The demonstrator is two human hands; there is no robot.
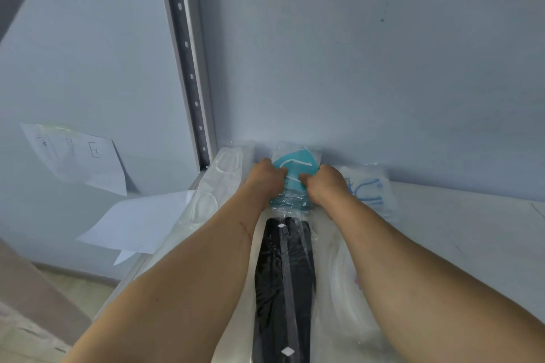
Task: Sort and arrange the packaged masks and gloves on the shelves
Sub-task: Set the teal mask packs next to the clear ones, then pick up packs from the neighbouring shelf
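A stack of teal masks in clear packets stands against the back wall of the white shelf. My left hand grips the stack's left side and my right hand grips its right side, fingers curled over the top packet. In front of it, between my forearms, lies a row of black masks in clear wrap. White packaged masks line the shelf's left edge. A clear packet with blue loops lies to the right.
A perforated metal upright rises at the shelf's back left corner. Loose paper sheets hang off the left, one with handwriting on the wall. More white packets lie under my right forearm.
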